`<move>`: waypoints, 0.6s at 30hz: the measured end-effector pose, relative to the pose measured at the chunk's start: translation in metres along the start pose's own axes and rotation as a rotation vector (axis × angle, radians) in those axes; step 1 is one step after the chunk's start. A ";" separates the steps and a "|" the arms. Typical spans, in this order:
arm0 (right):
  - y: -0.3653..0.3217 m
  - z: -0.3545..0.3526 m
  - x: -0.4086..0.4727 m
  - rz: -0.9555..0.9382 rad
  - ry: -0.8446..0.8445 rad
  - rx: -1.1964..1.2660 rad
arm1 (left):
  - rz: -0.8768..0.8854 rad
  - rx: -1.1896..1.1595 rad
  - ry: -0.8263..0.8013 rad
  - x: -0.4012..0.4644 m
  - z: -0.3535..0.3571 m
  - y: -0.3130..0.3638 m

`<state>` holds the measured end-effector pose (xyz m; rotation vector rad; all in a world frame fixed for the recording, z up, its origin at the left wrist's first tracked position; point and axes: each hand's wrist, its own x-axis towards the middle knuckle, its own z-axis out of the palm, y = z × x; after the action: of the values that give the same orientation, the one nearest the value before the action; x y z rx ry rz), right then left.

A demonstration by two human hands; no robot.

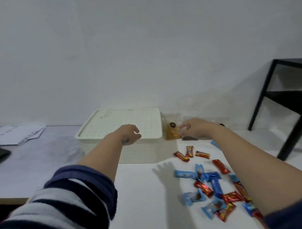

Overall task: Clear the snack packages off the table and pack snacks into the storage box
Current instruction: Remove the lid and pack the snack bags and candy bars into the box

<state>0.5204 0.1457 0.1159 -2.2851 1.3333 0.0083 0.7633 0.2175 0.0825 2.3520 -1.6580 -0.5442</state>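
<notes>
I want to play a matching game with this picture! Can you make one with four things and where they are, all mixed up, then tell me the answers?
Things:
1. storage box
2. orange snack packet
3. papers
4. black shelf

Places:
A. far left of the table
B. off the table, on the right by the wall
C. under the left hand, lid on
D. at the fingertips of the right hand, right of the box

Pairs: 1-C, 2-D, 3-A, 4-B
</notes>
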 end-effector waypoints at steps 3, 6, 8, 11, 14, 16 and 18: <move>-0.037 0.011 0.042 0.003 -0.003 -0.007 | -0.052 0.130 -0.008 0.023 -0.027 -0.056; -0.059 0.026 0.087 0.027 -0.001 -0.018 | -0.071 0.225 -0.016 0.048 -0.049 -0.102; -0.064 0.037 0.113 0.055 -0.002 0.000 | -0.081 0.281 -0.032 0.067 -0.058 -0.126; -0.063 0.051 0.145 0.108 -0.036 -0.032 | -0.120 0.312 -0.058 0.098 -0.063 -0.155; -0.055 0.058 0.174 0.177 -0.075 -0.043 | -0.148 0.308 -0.066 0.131 -0.065 -0.179; -0.049 0.061 0.193 0.213 -0.090 -0.054 | -0.173 0.307 -0.051 0.150 -0.063 -0.192; -0.044 0.063 0.213 0.235 -0.092 -0.055 | -0.205 0.298 -0.051 0.167 -0.060 -0.203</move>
<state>0.6827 0.0155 0.0261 -2.1305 1.5613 0.2288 1.0126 0.1278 0.0308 2.7653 -1.6269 -0.4195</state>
